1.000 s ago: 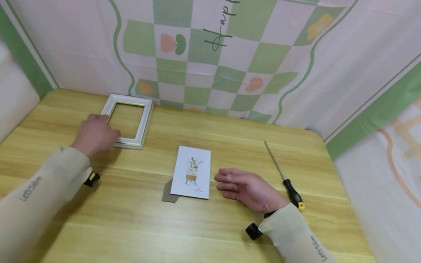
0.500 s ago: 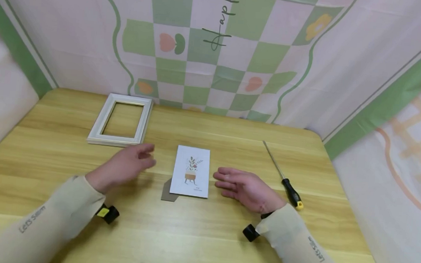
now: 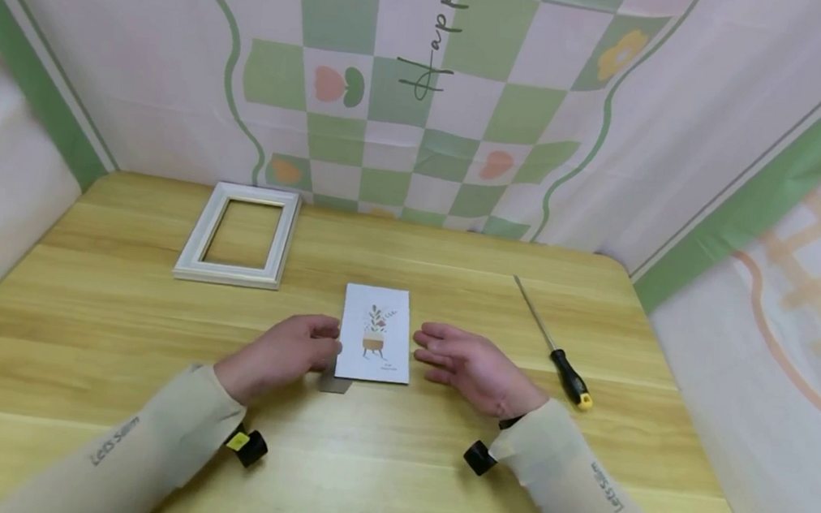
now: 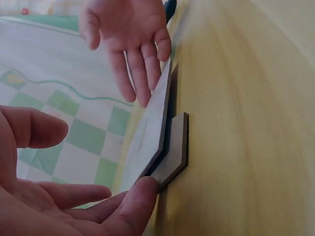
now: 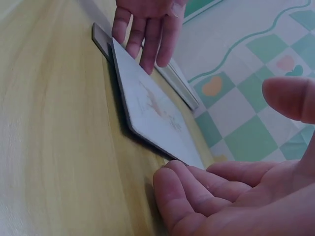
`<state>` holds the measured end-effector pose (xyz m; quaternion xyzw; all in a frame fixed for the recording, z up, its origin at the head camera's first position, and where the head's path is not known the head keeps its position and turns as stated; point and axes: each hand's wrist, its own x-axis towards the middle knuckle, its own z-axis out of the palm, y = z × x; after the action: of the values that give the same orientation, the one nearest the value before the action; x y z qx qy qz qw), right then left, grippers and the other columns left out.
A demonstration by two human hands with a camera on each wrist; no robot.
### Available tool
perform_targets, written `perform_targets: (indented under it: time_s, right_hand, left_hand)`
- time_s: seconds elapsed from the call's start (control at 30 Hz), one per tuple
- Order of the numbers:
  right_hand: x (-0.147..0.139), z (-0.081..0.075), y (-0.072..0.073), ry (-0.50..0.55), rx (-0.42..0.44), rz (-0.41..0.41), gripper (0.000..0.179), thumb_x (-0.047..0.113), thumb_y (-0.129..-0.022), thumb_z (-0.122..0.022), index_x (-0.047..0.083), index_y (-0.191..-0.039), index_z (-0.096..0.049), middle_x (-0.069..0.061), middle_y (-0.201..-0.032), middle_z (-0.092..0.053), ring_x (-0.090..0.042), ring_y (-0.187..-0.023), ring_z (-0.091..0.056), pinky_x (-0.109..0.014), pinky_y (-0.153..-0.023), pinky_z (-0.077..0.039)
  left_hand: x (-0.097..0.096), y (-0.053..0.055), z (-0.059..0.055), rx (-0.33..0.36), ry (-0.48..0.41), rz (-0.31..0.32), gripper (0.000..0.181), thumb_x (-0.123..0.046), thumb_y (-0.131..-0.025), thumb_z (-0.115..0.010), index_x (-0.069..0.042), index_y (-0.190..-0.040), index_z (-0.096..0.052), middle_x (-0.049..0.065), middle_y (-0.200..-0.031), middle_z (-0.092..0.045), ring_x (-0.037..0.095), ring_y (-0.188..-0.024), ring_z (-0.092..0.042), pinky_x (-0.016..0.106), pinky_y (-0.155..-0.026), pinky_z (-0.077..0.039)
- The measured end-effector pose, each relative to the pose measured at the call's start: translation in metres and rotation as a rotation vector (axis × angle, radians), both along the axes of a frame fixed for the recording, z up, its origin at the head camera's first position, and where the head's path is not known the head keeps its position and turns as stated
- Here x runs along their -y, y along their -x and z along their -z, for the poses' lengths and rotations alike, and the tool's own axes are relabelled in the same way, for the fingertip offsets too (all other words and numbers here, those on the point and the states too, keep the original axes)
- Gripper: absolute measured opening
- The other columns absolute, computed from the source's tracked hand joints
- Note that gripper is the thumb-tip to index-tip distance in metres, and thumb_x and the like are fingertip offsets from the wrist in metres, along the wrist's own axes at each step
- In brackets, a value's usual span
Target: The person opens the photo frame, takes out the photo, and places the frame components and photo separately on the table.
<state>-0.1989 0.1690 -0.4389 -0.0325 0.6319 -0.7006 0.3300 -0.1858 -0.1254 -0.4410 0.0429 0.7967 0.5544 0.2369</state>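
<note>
A white picture card point(image 3: 376, 334) printed with a potted plant lies face up on the table, on a thin dark-edged board. From under its lower left corner juts a grey-brown flap point(image 3: 336, 384). My left hand point(image 3: 285, 353) is at the left edge, its fingers extended and the thumb apart; in the left wrist view a fingertip point(image 4: 142, 189) meets the corner by the flap. On the opposite side, my right hand point(image 3: 480, 368) has its fingers lightly bent beside the right edge. In the right wrist view its fingertips point(image 5: 170, 179) are close to that edge; contact is unclear.
At the back left lies a white picture frame point(image 3: 193, 247) with an open middle. A screwdriver point(image 3: 570, 378) with a black and yellow handle lies to the right. Patterned cloth point(image 3: 391, 145) hangs along the table's back edge. Each wrist wears a small black camera.
My left hand has left the white frame at the back left and come right and nearer, to the card's left edge. The right hand has shifted slightly toward the card.
</note>
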Motion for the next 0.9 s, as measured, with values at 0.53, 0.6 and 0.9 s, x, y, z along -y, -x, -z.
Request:
perform_targets:
  time_s: [0.53,0.6,0.9]
  right_hand:
    - [0.005,0.001,-0.006,0.018,0.025,-0.014,0.068,0.015,-0.101,-0.051,-0.005,-0.155,-0.015,-0.023,-0.160,-0.020,-0.037,-0.142,-0.031,-0.050,-0.112,-0.028]
    - [0.005,0.001,-0.008,0.015,0.028,-0.022,0.069,0.016,-0.101,-0.052,-0.006,-0.155,-0.015,-0.023,-0.160,-0.021,-0.038,-0.141,-0.032,-0.051,-0.112,-0.028]
    - [0.006,0.000,-0.011,0.007,0.027,-0.007,0.067,0.014,-0.101,-0.052,-0.006,-0.155,-0.018,-0.023,-0.158,-0.024,-0.038,-0.140,-0.034,-0.050,-0.112,-0.029]
  left_hand:
    - [-0.009,-0.010,-0.002,0.003,0.045,0.005,0.053,-0.021,-0.099,-0.059,0.001,-0.145,-0.047,0.013,-0.142,-0.052,0.023,-0.111,-0.059,0.050,-0.101,-0.042]
    - [-0.009,-0.013,-0.003,-0.006,0.057,0.014,0.054,-0.020,-0.098,-0.060,0.002,-0.146,-0.047,0.014,-0.142,-0.052,0.022,-0.111,-0.059,0.050,-0.101,-0.042]
    - [-0.007,-0.014,-0.005,-0.026,0.078,0.031,0.052,-0.020,-0.098,-0.059,0.000,-0.144,-0.049,0.014,-0.140,-0.053,0.021,-0.109,-0.061,0.048,-0.099,-0.045]
